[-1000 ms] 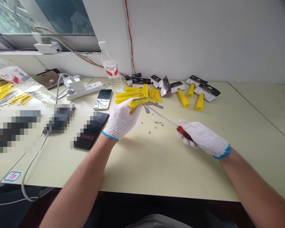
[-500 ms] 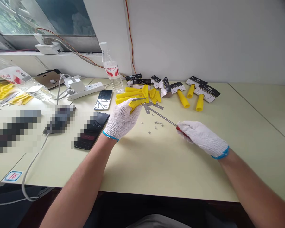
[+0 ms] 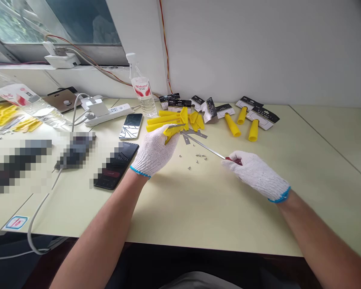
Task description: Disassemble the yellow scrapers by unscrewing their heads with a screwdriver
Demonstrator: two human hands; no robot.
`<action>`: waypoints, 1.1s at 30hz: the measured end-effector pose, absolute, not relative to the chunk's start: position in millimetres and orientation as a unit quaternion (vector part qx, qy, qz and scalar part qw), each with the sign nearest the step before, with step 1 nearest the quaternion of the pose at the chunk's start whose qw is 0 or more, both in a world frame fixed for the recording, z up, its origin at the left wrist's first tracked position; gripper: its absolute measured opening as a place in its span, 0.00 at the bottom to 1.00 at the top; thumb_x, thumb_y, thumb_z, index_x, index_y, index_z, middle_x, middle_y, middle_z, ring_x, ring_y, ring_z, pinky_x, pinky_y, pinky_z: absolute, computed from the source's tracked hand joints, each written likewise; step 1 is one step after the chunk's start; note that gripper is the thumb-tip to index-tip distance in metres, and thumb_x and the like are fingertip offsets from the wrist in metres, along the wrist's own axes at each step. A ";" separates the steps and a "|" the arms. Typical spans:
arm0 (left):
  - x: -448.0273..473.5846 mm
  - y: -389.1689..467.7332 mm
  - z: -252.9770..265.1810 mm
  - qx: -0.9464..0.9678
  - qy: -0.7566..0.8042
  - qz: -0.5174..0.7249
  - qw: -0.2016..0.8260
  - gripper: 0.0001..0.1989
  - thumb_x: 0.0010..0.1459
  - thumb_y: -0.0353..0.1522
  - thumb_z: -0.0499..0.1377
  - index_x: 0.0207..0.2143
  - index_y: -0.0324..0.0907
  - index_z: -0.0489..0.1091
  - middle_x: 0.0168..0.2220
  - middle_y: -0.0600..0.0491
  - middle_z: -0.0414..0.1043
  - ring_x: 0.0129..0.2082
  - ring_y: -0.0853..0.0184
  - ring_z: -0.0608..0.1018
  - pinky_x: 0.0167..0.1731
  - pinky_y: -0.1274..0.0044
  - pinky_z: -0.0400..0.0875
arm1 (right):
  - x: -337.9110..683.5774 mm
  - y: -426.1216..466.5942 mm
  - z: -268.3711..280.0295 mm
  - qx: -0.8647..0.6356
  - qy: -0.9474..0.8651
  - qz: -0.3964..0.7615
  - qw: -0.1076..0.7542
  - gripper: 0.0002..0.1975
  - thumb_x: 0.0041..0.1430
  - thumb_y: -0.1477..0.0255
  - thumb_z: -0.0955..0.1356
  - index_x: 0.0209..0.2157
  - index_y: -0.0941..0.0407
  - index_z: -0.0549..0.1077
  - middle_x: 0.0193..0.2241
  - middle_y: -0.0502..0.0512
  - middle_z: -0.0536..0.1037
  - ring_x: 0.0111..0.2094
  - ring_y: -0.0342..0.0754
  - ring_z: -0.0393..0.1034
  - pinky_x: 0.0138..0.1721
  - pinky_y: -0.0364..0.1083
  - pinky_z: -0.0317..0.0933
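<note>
My left hand (image 3: 157, 151), in a white knit glove with a blue cuff, is closed around a yellow plastic scraper (image 3: 174, 130) with a metal blade in its head. In my gloved right hand (image 3: 254, 173) is a screwdriver (image 3: 209, 149) with a dark red handle. Its long shaft points left, and the tip meets the scraper head or lies very close to it. Several small screws (image 3: 197, 155) are scattered on the table below the shaft. Loose flat blades (image 3: 200, 134) and more yellow scraper parts (image 3: 195, 119) lie just beyond my left hand.
Yellow handles (image 3: 232, 125) and black-and-white cards (image 3: 264, 116) lie toward the wall. A water bottle (image 3: 143, 94) stands behind my left hand. Phones (image 3: 116, 166), a power strip (image 3: 114, 114), a white cable (image 3: 36, 212) and a tilted bottle (image 3: 33, 102) are at left.
The fingers of my right hand have shifted on the screwdriver handle, showing more of its red top. My left hand and the scraper stay where they were.
</note>
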State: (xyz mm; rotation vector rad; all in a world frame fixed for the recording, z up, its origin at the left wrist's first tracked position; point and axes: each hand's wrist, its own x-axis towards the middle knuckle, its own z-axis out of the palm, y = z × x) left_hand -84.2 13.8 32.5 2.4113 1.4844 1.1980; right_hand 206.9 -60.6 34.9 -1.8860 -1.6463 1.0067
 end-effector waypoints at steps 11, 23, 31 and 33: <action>-85.0 14.3 31.5 0.787 0.477 0.390 0.030 0.13 0.70 0.30 0.57 0.51 0.40 0.80 0.44 0.45 0.83 0.48 0.59 0.82 0.53 0.72 0.73 | 215.1 -53.7 32.8 -0.663 -0.584 0.414 0.218 0.36 0.50 0.27 0.63 0.30 0.45 0.81 0.17 0.58 0.75 0.21 0.49 0.71 0.16 0.47 0.52; -84.2 14.5 31.8 0.788 0.474 0.392 0.021 0.14 0.70 0.30 0.56 0.52 0.41 0.79 0.41 0.46 0.83 0.45 0.60 0.82 0.51 0.72 0.74 | 213.8 -57.6 29.5 -0.652 -0.591 0.412 0.236 0.21 0.61 0.44 0.70 0.28 0.46 0.76 0.21 0.58 0.76 0.20 0.49 0.70 0.16 0.49 0.57; -84.4 13.4 31.2 0.784 0.475 0.398 0.034 0.12 0.69 0.29 0.58 0.49 0.41 0.80 0.41 0.47 0.83 0.43 0.62 0.83 0.49 0.74 0.75 | 212.3 -61.7 32.7 -0.622 -0.579 0.467 0.245 0.26 0.60 0.38 0.67 0.28 0.45 0.78 0.21 0.59 0.78 0.21 0.48 0.72 0.16 0.48 0.59; -84.7 13.8 30.6 0.787 0.468 0.401 0.030 0.12 0.69 0.29 0.58 0.49 0.41 0.80 0.42 0.47 0.84 0.44 0.61 0.83 0.50 0.73 0.75 | 212.7 -60.7 33.8 -0.619 -0.595 0.445 0.253 0.24 0.61 0.40 0.68 0.27 0.45 0.77 0.21 0.59 0.78 0.21 0.49 0.72 0.16 0.48 0.59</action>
